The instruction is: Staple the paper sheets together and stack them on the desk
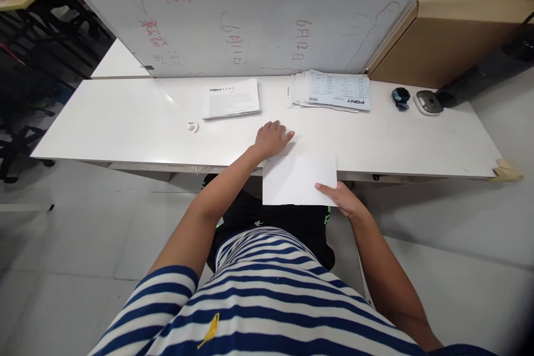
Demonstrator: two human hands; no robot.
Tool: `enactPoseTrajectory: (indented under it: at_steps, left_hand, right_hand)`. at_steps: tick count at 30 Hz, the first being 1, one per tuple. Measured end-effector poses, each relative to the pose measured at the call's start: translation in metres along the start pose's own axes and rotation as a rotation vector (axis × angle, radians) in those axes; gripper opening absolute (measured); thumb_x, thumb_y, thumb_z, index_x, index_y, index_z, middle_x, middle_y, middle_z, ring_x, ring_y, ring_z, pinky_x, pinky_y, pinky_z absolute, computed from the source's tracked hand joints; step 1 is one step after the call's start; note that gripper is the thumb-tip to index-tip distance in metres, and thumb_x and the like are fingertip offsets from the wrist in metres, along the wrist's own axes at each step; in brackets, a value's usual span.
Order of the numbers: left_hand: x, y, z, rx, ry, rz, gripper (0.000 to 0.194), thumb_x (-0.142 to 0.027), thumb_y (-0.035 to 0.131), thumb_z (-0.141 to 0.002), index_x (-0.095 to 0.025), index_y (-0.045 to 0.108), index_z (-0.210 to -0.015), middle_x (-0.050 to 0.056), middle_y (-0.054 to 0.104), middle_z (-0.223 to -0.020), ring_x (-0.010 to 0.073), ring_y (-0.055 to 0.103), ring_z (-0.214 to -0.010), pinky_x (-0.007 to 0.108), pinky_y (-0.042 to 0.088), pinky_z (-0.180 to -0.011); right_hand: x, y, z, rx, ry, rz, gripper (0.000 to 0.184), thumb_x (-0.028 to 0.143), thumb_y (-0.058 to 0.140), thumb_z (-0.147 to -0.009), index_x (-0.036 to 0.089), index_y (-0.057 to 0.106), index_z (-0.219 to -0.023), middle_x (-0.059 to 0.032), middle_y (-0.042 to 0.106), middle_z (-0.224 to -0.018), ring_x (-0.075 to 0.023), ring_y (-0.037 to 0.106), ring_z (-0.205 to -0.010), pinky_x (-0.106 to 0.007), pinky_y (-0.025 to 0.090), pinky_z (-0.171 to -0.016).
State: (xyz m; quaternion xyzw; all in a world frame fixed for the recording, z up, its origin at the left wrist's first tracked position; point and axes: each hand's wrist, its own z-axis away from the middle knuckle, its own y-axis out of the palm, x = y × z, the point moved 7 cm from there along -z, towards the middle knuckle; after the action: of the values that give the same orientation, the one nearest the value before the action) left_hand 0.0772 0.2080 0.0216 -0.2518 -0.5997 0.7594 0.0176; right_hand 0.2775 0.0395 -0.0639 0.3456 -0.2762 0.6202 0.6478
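Observation:
A blank white sheet of paper (298,179) hangs over the near edge of the white table (125,128). My right hand (340,197) pinches its lower right corner, thumb on top. My left hand (271,139) rests palm down on the table at the sheet's upper left corner, fingers stretched forward. A stack of printed leaflets (231,99) lies further back to the left. A second, fanned pile of printed sheets (334,90) lies back to the right.
A whiteboard (250,11) with red writing leans at the table's back. A small white object (192,127) lies left of my left hand. A blue watch (401,97) and a grey-white device (428,102) sit at right. A cardboard box (450,39) stands behind.

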Motion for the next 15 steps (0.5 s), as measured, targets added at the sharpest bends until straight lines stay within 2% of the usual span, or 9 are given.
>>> enactPoseTrajectory:
  at_steps: [15]
  left_hand:
    - [-0.002, 0.001, 0.004, -0.045, 0.0, -0.032, 0.057, -0.055, 0.025, -0.099, -0.018, 0.055, -0.129, 0.011, 0.038, -0.154, 0.0341, 0.031, -0.14, 0.049, 0.029, -0.112]
  right_hand:
    - [-0.014, -0.004, -0.002, 0.014, 0.007, 0.002, 0.054, 0.044, 0.083, -0.07, 0.015, 0.07, -0.113, -0.0109, 0.072, -0.114, -0.0271, 0.07, -0.098, -0.035, 0.057, -0.085]
